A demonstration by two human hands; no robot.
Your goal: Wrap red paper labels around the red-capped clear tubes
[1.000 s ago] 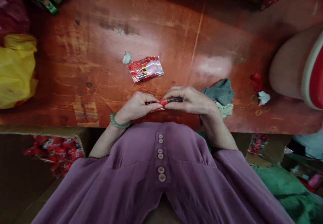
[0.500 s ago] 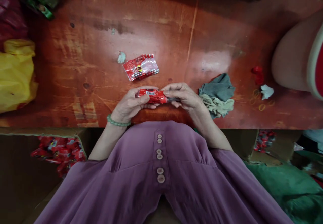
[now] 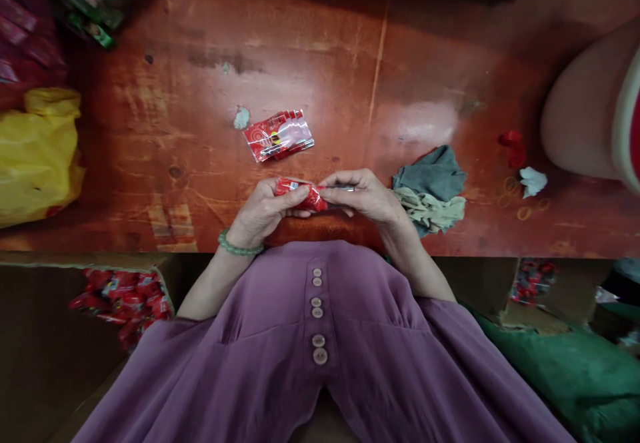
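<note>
Between my two hands, close to my body at the table's front edge, is a crinkled red packet (image 3: 312, 198). My left hand (image 3: 265, 210), with a green bead bracelet at the wrist, is closed on its left part, thumb on top. The fingers of my right hand (image 3: 364, 195) are closed at the packet's right end, where a thin dark and silvery part shows; what that part is I cannot make out. Just beyond my hands lies a fanned stack of flat red and pink packets (image 3: 280, 135).
On the wooden table (image 3: 320, 63) are grey-green cloths (image 3: 430, 186), rubber bands, a white scrap (image 3: 533, 182) and a red item (image 3: 513, 148). A large tub (image 3: 583, 110) stands right, a yellow bag (image 3: 37, 156) left. Below the left edge, a box holds red packets (image 3: 127, 300).
The red packet has turned in my hands, and its barcode is now mostly out of sight. My left thumb has moved right along it. The view has shifted slightly.
</note>
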